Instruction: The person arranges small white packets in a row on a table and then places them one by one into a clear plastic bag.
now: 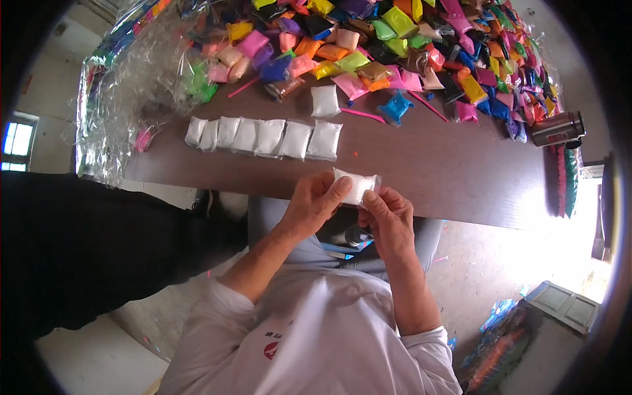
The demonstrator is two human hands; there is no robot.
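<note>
Between my two hands is a small white packet point(355, 187) in a clear wrapper, held just above the table's near edge. My left hand point(318, 201) pinches its left end, with the thumb on top. At its right end my right hand point(388, 214) grips it, thumb on the upper face and fingers curled beneath. Beyond my hands, a row of several similar white packets point(269, 137) lies side by side on the brown table point(421, 164). One more white packet point(324, 101) sits behind the row's right end. My fingertips under the packet are partly hidden.
A large heap of colourful packets point(401, 26) covers the table's far side. Crumpled clear plastic point(131, 99) hangs at the left. A blue packet point(395, 107) and pink strips point(363, 115) lie mid-table. A metal can point(557, 129) rests at right. Someone's dark sleeve point(99, 243) is at left.
</note>
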